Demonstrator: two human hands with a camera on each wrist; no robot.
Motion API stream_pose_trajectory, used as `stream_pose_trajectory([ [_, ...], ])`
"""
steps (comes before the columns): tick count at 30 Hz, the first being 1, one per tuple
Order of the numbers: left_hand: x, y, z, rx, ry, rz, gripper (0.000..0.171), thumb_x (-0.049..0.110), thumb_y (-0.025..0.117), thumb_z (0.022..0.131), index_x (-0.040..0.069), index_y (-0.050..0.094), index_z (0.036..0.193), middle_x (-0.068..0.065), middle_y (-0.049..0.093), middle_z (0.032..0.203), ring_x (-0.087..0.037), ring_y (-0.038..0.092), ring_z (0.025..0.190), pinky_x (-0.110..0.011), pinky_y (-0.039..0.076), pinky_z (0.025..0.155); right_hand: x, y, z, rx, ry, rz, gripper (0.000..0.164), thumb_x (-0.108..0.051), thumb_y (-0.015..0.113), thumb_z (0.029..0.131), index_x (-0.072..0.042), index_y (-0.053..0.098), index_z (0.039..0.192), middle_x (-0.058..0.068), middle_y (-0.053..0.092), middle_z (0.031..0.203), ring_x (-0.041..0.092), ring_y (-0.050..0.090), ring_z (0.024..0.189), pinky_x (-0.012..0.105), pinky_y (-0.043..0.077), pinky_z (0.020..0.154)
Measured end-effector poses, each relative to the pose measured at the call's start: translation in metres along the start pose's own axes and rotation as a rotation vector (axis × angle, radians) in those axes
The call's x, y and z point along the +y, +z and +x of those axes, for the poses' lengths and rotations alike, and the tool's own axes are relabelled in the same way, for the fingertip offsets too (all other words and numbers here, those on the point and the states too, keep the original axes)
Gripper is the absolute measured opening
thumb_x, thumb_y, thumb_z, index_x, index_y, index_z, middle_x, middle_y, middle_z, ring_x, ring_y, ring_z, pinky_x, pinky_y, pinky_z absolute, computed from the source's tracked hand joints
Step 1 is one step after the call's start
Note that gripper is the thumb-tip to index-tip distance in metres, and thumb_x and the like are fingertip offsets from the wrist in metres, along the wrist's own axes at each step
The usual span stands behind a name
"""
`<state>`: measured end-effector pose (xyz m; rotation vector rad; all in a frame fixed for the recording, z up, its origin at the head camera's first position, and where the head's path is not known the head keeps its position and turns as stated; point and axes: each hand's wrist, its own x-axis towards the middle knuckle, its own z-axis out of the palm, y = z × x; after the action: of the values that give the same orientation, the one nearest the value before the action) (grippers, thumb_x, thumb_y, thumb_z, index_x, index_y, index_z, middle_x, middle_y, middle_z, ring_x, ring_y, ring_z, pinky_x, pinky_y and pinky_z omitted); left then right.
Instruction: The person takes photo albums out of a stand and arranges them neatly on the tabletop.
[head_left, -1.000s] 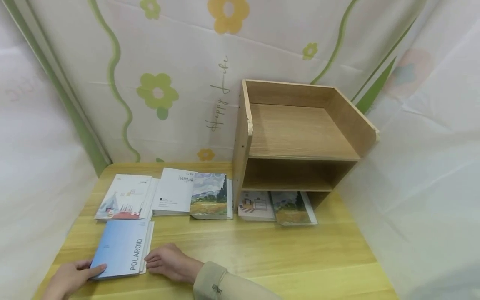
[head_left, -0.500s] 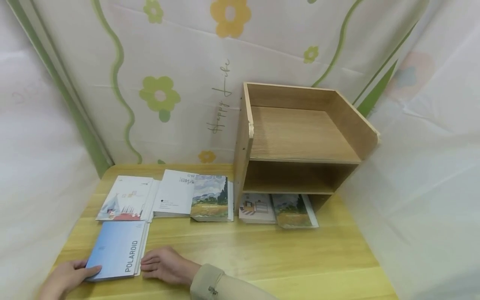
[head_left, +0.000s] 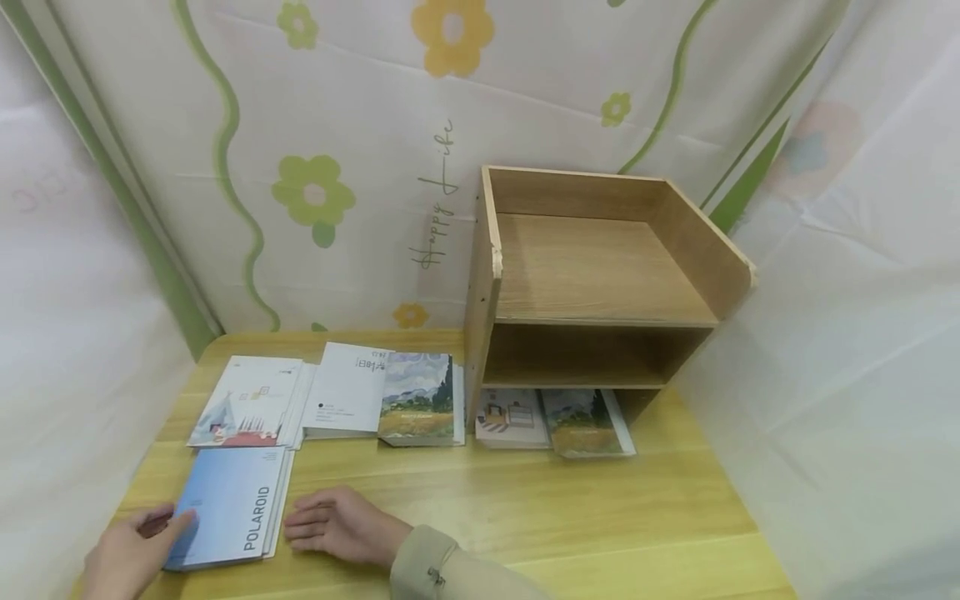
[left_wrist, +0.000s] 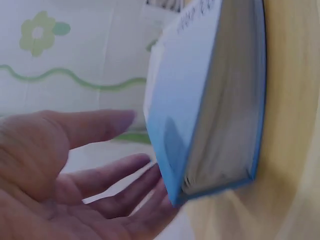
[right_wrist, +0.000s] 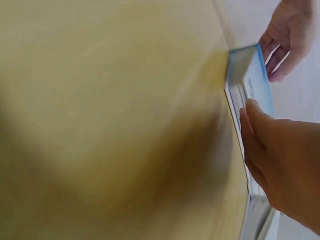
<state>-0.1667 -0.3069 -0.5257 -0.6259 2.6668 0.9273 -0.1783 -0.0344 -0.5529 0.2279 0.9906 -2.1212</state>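
Observation:
A thick blue-and-white photo album (head_left: 227, 505) with POLAROID on its cover lies flat at the table's front left. My left hand (head_left: 139, 546) is at its left edge. In the left wrist view that hand (left_wrist: 90, 175) has its thumb lifted off the cover, fingers loosely extended by the album's corner; whether the fingertips touch it is hard to tell. To the right of the album, my right hand (head_left: 347, 525) stands on edge with relaxed fingers, a small gap away in the head view. The right wrist view shows this hand (right_wrist: 280, 160) holding nothing.
Behind the blue album lies an album with a tent picture (head_left: 247, 402). To its right are a white album (head_left: 347, 390) and a landscape-cover album (head_left: 417, 398). A wooden shelf unit (head_left: 600, 267) stands at the back right, with two albums in its bottom opening.
The blue album has slid left, coming in line with the tent-picture album. My left hand has loosened from its left edge, and a gap has opened between the album and my right hand.

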Motion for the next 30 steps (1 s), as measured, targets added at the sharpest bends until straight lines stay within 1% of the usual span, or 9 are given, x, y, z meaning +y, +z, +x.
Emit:
stream_pose_trajectory([
  [1, 0.005, 0.001, -0.003, 0.042, 0.001, -0.023, 0.081, 0.058, 0.06, 0.09, -0.014, 0.054, 0.126, -0.029, 0.065, 0.108, -0.051, 0.053, 0.106, -0.06, 0.044, 0.085, -0.003, -0.002, -0.001, -0.006, -0.007, -0.003, 0.04, -0.006, 0.051, 0.095, 0.016, 0.047, 0.129, 0.034, 0.054, 0.122, 0.051, 0.044, 0.125, 0.057, 0.033, 0.108],
  [3, 0.014, 0.001, -0.007, 0.082, -0.002, -0.073, 0.079, 0.058, 0.057, 0.093, -0.012, 0.054, 0.128, -0.029, 0.064, 0.114, -0.049, 0.052, 0.109, -0.06, 0.043, 0.087, -0.011, -0.005, -0.004, -0.01, -0.019, -0.019, 0.042, -0.008, 0.052, 0.096, 0.014, 0.047, 0.131, 0.033, 0.054, 0.124, 0.049, 0.045, 0.125, 0.056, 0.034, 0.108],
  [8, 0.03, 0.001, -0.012, 0.095, 0.081, -0.119, 0.077, 0.057, 0.055, 0.094, -0.01, 0.054, 0.132, -0.028, 0.06, 0.123, -0.049, 0.049, 0.119, -0.059, 0.04, 0.094, -0.026, -0.015, -0.013, 0.019, -0.028, -0.118, 0.042, -0.014, 0.056, 0.096, 0.009, 0.053, 0.13, 0.026, 0.059, 0.124, 0.042, 0.052, 0.121, 0.054, 0.038, 0.106],
  [11, 0.036, 0.003, -0.013, 0.074, 0.112, -0.131, 0.077, 0.057, 0.057, 0.093, -0.01, 0.054, 0.132, -0.028, 0.061, 0.123, -0.042, 0.06, 0.106, -0.049, 0.049, 0.086, -0.032, -0.021, -0.019, 0.036, -0.039, -0.149, 0.04, -0.016, 0.057, 0.095, 0.007, 0.056, 0.127, 0.024, 0.061, 0.122, 0.041, 0.054, 0.118, 0.055, 0.039, 0.105],
  [15, 0.044, 0.009, -0.014, -0.03, 0.118, -0.18, 0.081, 0.059, 0.054, 0.094, -0.01, 0.049, 0.136, -0.027, 0.06, 0.125, -0.024, 0.069, 0.089, -0.028, 0.052, 0.068, -0.041, -0.033, -0.027, 0.036, -0.071, -0.149, 0.039, -0.019, 0.057, 0.096, 0.007, 0.057, 0.124, 0.026, 0.06, 0.123, 0.043, 0.053, 0.119, 0.055, 0.039, 0.104],
  [17, 0.047, 0.013, -0.016, -0.081, 0.133, -0.227, 0.081, 0.058, 0.054, 0.095, -0.011, 0.047, 0.138, -0.028, 0.057, 0.128, -0.021, 0.069, 0.09, -0.024, 0.052, 0.066, -0.044, -0.04, -0.03, 0.038, -0.079, -0.147, 0.038, -0.02, 0.058, 0.096, 0.006, 0.058, 0.123, 0.027, 0.059, 0.125, 0.043, 0.053, 0.119, 0.055, 0.04, 0.104],
  [19, 0.048, 0.016, -0.018, -0.121, 0.155, -0.247, 0.08, 0.057, 0.054, 0.096, -0.011, 0.046, 0.139, -0.029, 0.055, 0.132, -0.019, 0.068, 0.093, -0.023, 0.054, 0.07, -0.047, -0.047, -0.035, 0.037, -0.082, -0.149, 0.038, -0.022, 0.058, 0.096, 0.006, 0.057, 0.123, 0.027, 0.057, 0.127, 0.043, 0.053, 0.12, 0.055, 0.04, 0.104],
  [24, 0.054, 0.025, -0.024, -0.177, 0.185, -0.294, 0.078, 0.055, 0.055, 0.096, -0.01, 0.046, 0.139, -0.028, 0.052, 0.136, -0.02, 0.068, 0.098, -0.025, 0.056, 0.077, -0.053, -0.064, -0.048, 0.047, -0.093, -0.147, 0.043, -0.024, 0.058, 0.097, 0.008, 0.054, 0.125, 0.027, 0.057, 0.127, 0.043, 0.053, 0.12, 0.056, 0.037, 0.106],
  [30, 0.07, 0.042, -0.03, -0.245, 0.176, -0.405, 0.084, 0.058, 0.059, 0.092, -0.009, 0.045, 0.14, -0.026, 0.056, 0.132, -0.029, 0.065, 0.106, -0.033, 0.056, 0.084, -0.059, -0.081, -0.065, 0.054, -0.078, -0.134, 0.054, -0.026, 0.057, 0.097, 0.012, 0.045, 0.133, 0.029, 0.053, 0.132, 0.044, 0.049, 0.124, 0.057, 0.032, 0.108],
])
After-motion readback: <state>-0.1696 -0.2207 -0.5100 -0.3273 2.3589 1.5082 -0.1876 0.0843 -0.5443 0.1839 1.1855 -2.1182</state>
